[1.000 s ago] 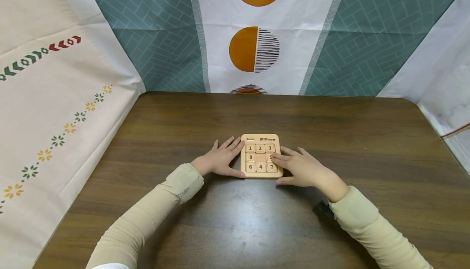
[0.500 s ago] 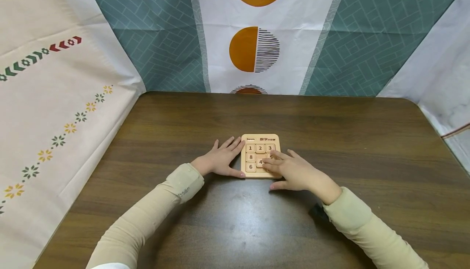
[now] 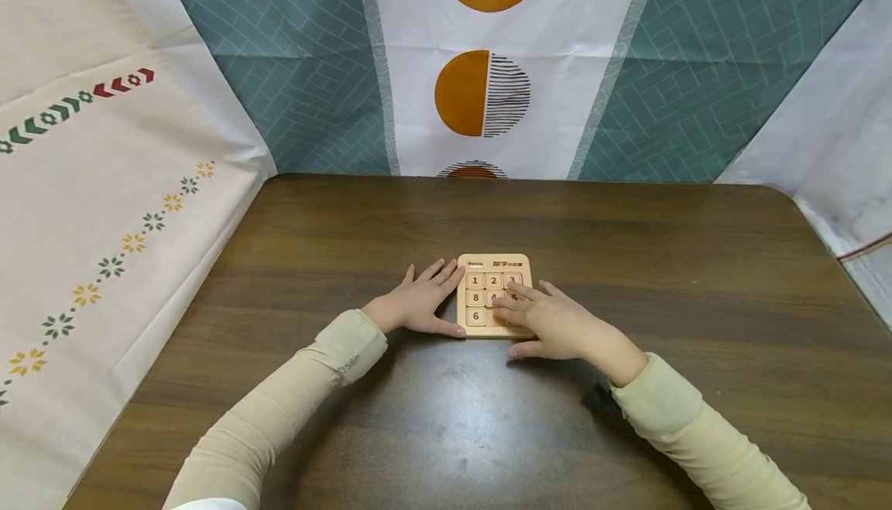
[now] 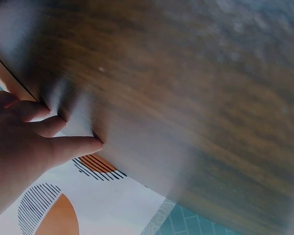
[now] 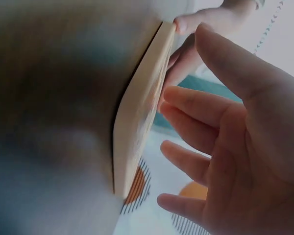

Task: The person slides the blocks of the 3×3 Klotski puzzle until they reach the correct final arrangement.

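Note:
A light wooden number slide puzzle lies flat on the table in the head view, its pale side edge showing in the right wrist view. Tiles 1, 2, 3 form the top row; 8 and 4 sit in the middle row, 6 at bottom left. My left hand lies spread along the puzzle's left side, fingertips and thumb touching its edge. Over the right part, my right hand reaches with extended fingers, the tips at the 4 tile and the spot below it. That hand covers the lower-right tiles and partly the 5.
The dark wooden table stretches around both hands. Patterned cloth hangs behind its far edge, and a white embroidered cloth along the left. A small black object shows beneath the right wrist.
The 4 tile has slid up from the bottom row into the middle of the puzzle. My right hand has moved left over the tiles. My left hand has stayed put.

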A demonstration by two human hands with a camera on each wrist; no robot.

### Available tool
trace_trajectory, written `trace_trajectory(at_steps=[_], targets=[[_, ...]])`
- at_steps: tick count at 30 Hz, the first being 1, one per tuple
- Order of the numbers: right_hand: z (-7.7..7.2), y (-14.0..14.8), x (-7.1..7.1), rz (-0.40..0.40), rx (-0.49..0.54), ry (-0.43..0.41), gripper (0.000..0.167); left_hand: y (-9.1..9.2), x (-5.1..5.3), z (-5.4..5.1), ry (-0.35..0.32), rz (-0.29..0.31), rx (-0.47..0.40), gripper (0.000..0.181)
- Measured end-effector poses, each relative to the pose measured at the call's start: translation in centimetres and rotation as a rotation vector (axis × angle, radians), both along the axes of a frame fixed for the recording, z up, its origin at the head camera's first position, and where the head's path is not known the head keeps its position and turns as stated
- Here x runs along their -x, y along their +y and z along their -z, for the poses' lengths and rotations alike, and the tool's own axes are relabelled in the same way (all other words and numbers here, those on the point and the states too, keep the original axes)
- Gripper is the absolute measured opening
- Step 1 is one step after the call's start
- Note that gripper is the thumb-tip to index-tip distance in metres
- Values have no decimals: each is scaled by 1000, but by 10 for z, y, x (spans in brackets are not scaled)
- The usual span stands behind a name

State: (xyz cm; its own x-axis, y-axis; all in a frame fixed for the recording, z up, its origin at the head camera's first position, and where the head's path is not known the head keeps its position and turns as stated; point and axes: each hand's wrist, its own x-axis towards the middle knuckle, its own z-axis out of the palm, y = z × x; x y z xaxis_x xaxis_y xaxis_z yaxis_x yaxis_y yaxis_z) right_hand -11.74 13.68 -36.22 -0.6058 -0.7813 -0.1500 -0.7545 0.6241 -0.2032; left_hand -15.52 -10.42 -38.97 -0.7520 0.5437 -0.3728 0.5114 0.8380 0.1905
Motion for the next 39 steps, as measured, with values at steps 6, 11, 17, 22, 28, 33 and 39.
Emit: trace_trajectory(at_steps=[6, 11, 17, 22, 28, 33, 39], targets=[[2, -12, -8, -54, -3, -8, 67, -1, 1, 0, -1, 10, -13, 105], [3, -12, -10, -56, -7, -23, 65, -1, 1, 0, -2, 13, -10, 105], [-1, 0, -11, -25, -1, -24, 59, -1, 0, 0, -2, 5, -3, 105], [-2, 3, -8, -23, 0, -14, 61, -1, 0, 0, -4, 1, -5, 105], [1, -12, 2, -23, -3, -3, 67, -1, 0, 0, -8, 4, -10, 105], [2, -24, 5, -14, -25, -44, 68, -1, 0, -1, -14, 7, -7, 106], [2, -23, -5, -40, -46, -58, 67, -1, 1, 0, -4, 7, -14, 106]])
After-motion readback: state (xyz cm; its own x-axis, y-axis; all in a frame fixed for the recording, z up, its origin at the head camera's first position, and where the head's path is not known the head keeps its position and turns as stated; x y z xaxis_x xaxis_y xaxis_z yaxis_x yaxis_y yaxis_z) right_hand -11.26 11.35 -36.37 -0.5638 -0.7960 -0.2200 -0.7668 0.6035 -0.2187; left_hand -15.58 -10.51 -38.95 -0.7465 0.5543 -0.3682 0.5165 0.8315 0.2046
